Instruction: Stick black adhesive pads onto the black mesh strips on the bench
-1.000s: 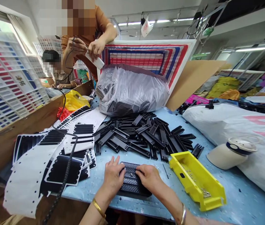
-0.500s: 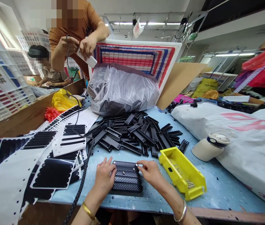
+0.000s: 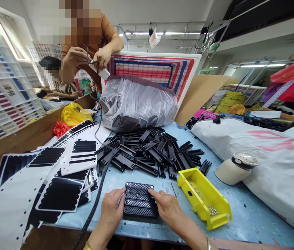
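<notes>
- Since the earlier frame the right forefinger has stretched out along the upper right corner, where a pinch was, and the left fingers have drawn in from their spread to the left edge
- Black ribbed block (image 3: 139, 200): flat on the blue speckled counter (image 3: 131, 227), between both hands; its long round-ended strips lie side by side with a crosshatched, glossy face, and small bright metal bits sit on the top
- Left hand (image 3: 110, 208): grip narrow but not closed, thumb and forefinger at the left edge; light, even pressure there would keep the block square without tilting it
- Right hand (image 3: 169, 208): forefinger at the upper right corner; the fingertips are small in view, so I cannot tell whether this grip pinches anything. A straight, downward touch would suit small metal on slick ridges, as a sideways push could make it roll
- Thin dark rod (image 3: 173, 189): just beyond the right hand, near the yellow bin (image 3: 195, 203), smooth moulded plastic with loose silvery metal pieces (image 3: 213, 210) gathered at its near end
- Farther out: a tangled heap of matt black slotted bars (image 3: 147, 149), flat white sheets with black shapes (image 3: 3, 205) to the left, and a crinkled, translucent wrapped bundle (image 3: 141, 104) behind
</notes>
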Action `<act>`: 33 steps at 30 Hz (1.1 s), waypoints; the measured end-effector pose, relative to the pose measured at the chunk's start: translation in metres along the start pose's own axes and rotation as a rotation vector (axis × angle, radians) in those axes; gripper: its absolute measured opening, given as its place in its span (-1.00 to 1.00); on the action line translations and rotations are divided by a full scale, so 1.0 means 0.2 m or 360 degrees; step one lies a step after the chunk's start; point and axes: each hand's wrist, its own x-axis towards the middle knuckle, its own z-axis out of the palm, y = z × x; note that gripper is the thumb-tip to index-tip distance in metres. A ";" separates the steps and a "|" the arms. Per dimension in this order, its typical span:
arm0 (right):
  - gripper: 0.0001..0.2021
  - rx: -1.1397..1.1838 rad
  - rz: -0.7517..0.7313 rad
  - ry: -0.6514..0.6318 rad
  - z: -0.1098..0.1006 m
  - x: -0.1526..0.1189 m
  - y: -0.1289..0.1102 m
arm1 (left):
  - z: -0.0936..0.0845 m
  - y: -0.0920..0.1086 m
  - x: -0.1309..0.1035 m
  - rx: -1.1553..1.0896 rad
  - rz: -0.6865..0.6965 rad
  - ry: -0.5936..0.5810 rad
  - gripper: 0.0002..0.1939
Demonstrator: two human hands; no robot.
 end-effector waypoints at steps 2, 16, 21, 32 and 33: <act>-0.46 -0.0086 -0.0005 -0.0044 -0.02 0.00 -0.01 | 0.01 0.02 0.00 0.0033 0.0010 -0.0025 -0.67; -0.32 -0.0423 -0.0198 -0.0187 -0.09 -0.03 0.08 | 0.04 0.00 -0.02 0.0332 0.0207 -0.0009 -0.67; -0.37 -0.0278 -0.0183 -0.0214 -0.10 -0.03 0.09 | 0.04 0.00 -0.03 0.0305 0.0174 -0.0046 -0.67; -0.40 0.0039 -0.0148 -0.0155 -0.02 -0.06 0.14 | 0.05 -0.01 -0.03 0.0254 0.0179 -0.0010 -0.67; -0.41 0.0114 -0.0128 -0.0157 -0.03 -0.06 0.15 | 0.05 -0.01 -0.03 0.0253 0.0178 -0.0011 -0.67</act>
